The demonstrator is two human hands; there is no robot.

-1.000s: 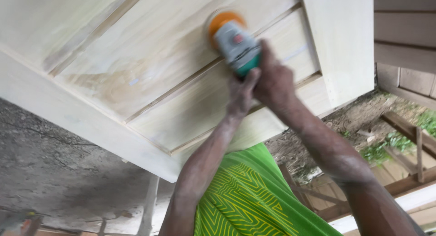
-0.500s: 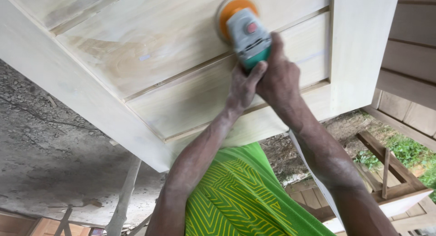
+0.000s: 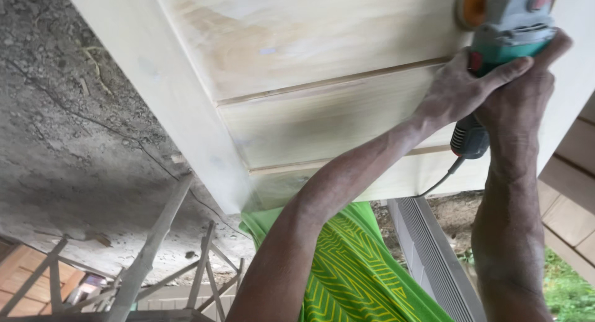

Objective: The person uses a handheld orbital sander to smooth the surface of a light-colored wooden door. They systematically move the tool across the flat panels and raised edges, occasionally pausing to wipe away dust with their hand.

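Both my hands grip a grey and teal power sander (image 3: 509, 24) with an orange pad, pressed flat on a pale wooden panel door (image 3: 310, 105). My left hand (image 3: 462, 89) wraps the sander's body from the left side. My right hand (image 3: 524, 92) clasps it from the right and below. The sander's black cable boot (image 3: 468, 139) and cord hang down between my wrists. The door has horizontal grooved boards and a plain frame, dusted white.
A cracked concrete floor (image 3: 68, 154) lies left of the door. A wooden frame of thin rails (image 3: 155, 260) stands at the lower left. A grey slatted panel (image 3: 434, 260) and wood boards (image 3: 570, 198) are at the right. My green patterned garment (image 3: 353, 272) fills the bottom centre.
The sander and both hands have shifted toward the upper right of the view, along the door's boards. The view has tilted, showing more concrete floor on the left.
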